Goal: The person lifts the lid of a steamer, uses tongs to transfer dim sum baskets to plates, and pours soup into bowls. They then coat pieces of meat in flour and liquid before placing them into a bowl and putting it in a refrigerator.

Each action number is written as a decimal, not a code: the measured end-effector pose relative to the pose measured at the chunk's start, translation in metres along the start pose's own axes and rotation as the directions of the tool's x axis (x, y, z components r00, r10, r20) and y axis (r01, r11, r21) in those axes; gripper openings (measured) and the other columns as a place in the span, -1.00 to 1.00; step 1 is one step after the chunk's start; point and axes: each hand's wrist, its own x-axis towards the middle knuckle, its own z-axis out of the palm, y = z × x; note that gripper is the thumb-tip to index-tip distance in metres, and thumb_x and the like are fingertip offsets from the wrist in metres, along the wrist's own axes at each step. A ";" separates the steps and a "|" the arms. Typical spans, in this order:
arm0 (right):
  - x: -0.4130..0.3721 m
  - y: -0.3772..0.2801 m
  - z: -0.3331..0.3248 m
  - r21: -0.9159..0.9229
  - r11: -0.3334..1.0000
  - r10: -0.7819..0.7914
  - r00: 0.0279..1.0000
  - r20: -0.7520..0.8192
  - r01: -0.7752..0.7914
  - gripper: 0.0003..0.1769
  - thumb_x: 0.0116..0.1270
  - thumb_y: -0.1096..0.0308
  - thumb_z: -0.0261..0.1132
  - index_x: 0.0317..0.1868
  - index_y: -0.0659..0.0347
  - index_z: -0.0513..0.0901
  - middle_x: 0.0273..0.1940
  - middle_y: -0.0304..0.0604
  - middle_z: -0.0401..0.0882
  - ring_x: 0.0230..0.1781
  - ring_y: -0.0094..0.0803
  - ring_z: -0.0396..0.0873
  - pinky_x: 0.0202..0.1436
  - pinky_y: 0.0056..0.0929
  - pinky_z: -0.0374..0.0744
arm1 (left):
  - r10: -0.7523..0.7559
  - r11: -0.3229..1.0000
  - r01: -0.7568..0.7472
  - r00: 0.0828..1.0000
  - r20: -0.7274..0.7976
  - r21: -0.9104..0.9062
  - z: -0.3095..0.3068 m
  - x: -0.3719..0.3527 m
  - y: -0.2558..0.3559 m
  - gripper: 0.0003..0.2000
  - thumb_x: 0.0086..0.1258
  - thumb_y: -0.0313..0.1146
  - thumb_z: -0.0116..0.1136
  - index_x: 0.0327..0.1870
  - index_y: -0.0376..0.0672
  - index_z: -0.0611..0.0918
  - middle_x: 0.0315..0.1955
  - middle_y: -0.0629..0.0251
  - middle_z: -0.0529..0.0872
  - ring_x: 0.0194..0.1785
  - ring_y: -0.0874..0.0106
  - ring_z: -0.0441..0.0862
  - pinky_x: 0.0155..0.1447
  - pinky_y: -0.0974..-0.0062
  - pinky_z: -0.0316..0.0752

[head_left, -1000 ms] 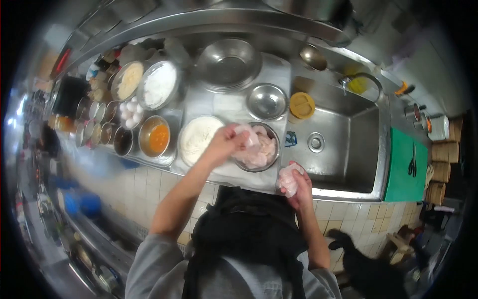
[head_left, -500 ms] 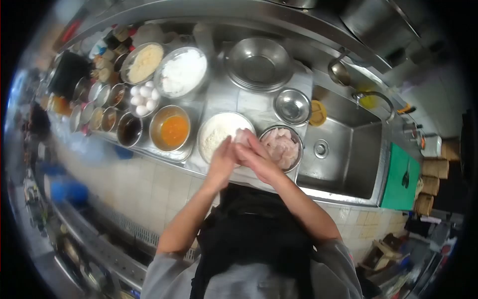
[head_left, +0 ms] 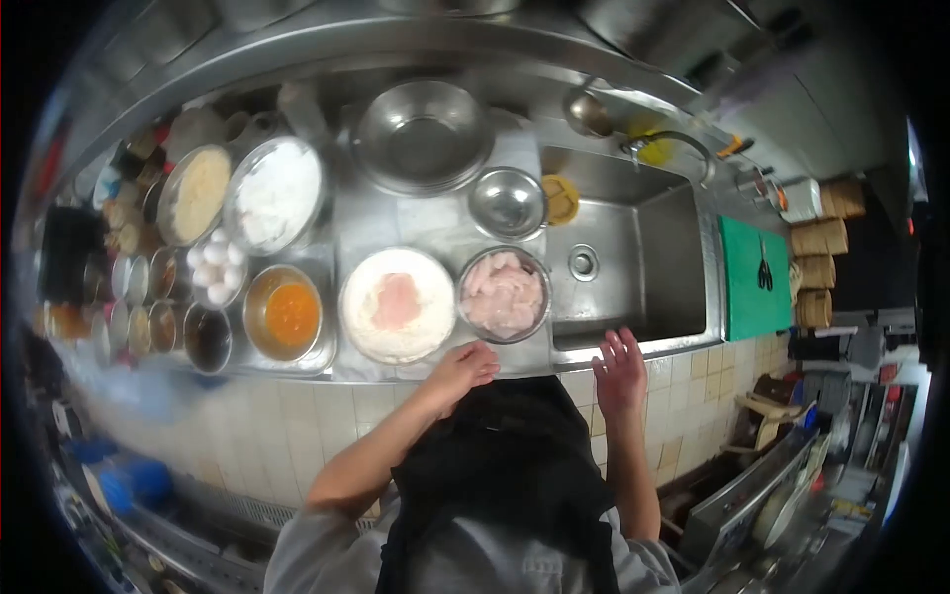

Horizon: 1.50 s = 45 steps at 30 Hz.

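A piece of pale pink meat [head_left: 397, 300] lies on the white flour in a round bowl [head_left: 366, 339]. Right of it stands a steel bowl of raw meat pieces [head_left: 503, 295]. My left hand [head_left: 464, 370] is just below these two bowls at the counter's front edge, its fingers curled together; whether anything is between them is too small to tell. Out to the right, my right hand [head_left: 620, 374] is raised in front of the sink edge, fingers apart and holding nothing. A bowl of beaten egg [head_left: 285, 312] is left of the flour.
Behind are stacked steel bowls [head_left: 424, 134], a small steel bowl [head_left: 508, 203], white powder [head_left: 277, 195] and crumbs [head_left: 201, 195]. Eggs [head_left: 217, 269] and small containers stand left. The sink [head_left: 673, 267] and a green board [head_left: 754, 287] with scissors [head_left: 764, 265] are right.
My hands have come apart and away from the flour bowl; the right one moved right, the left one down to the counter edge. Meat now shows on the flour. The view has shifted right.
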 end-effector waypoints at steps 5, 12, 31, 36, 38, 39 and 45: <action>-0.015 0.011 -0.109 0.216 0.975 -0.024 0.991 -0.135 0.053 -0.46 0.53 0.03 0.23 0.39 0.08 0.45 0.16 -0.23 0.60 -0.01 -0.43 0.58 0.09 -0.26 0.55 | 0.022 0.884 -0.035 0.999 -0.033 -0.467 0.016 0.066 -0.041 -0.72 0.59 -0.34 0.06 0.20 -0.27 0.48 0.06 0.14 0.64 0.11 0.30 0.65 0.24 0.28 0.60; -0.028 -0.055 -0.210 0.345 0.918 -0.086 0.946 -0.312 0.196 -0.54 0.52 0.13 0.29 0.30 0.15 0.50 -0.02 -0.15 0.67 -0.13 -0.35 0.63 -0.11 -0.30 0.63 | 0.264 0.891 -0.302 0.952 -0.153 -0.338 0.010 0.102 -0.053 -0.73 0.54 -0.38 0.08 0.20 -0.16 0.57 0.13 0.24 0.67 0.16 0.32 0.64 0.17 0.32 0.64; 0.060 -0.270 -0.506 -0.200 0.932 -0.361 0.831 -0.424 0.303 -0.69 0.55 0.22 0.28 0.14 0.22 0.67 -0.47 -0.36 0.52 -0.49 -0.61 0.47 -0.39 -0.57 0.50 | 0.017 0.977 -0.058 0.981 -0.194 -0.205 0.363 0.115 -0.031 -0.93 0.39 -0.53 0.16 -0.19 -0.15 0.62 -0.39 0.32 0.66 -0.41 0.49 0.57 -0.42 0.54 0.47; 0.051 -0.329 -0.562 -0.851 0.492 -0.713 0.646 -0.273 0.183 -0.71 0.44 0.35 0.27 0.13 0.17 0.70 -0.49 -0.22 0.58 -0.50 -0.56 0.50 -0.37 -0.43 0.54 | -0.059 0.986 0.079 0.989 0.137 -0.149 0.471 0.192 -0.013 -0.86 0.38 -0.51 0.17 -0.08 -0.24 0.60 -0.22 0.20 0.69 -0.20 0.34 0.61 -0.16 0.44 0.54; 0.035 -0.354 -0.605 -0.812 0.580 -0.666 0.610 -0.430 0.061 -0.69 0.40 0.39 0.27 0.12 0.10 0.71 -0.54 -0.17 0.54 -0.50 -0.54 0.50 -0.35 -0.43 0.55 | -0.087 0.985 0.110 0.981 0.175 -0.130 0.510 0.219 -0.015 -0.84 0.41 -0.51 0.14 -0.04 -0.27 0.59 -0.18 0.19 0.70 -0.18 0.32 0.63 -0.15 0.42 0.55; 0.029 -0.367 -0.628 -0.818 0.575 -0.684 0.562 -0.464 0.025 -0.68 0.38 0.39 0.27 0.13 0.13 0.70 -0.53 -0.17 0.56 -0.51 -0.52 0.51 -0.34 -0.43 0.56 | 0.047 0.998 -0.059 0.962 0.271 0.037 0.537 0.221 -0.021 -0.85 0.43 -0.50 0.12 -0.04 -0.27 0.59 -0.17 0.17 0.71 -0.18 0.32 0.63 -0.15 0.42 0.55; -0.022 -0.468 -0.744 -0.962 0.268 -0.899 0.372 -0.232 0.047 -0.59 0.33 0.43 0.28 0.19 0.25 0.61 -0.17 -0.02 0.68 -0.25 -0.28 0.68 -0.24 -0.38 0.65 | -0.149 0.988 0.128 0.946 0.289 0.089 0.695 0.299 -0.038 -0.84 0.44 -0.46 0.10 -0.04 -0.28 0.60 -0.21 0.13 0.72 -0.21 0.31 0.64 -0.20 0.45 0.54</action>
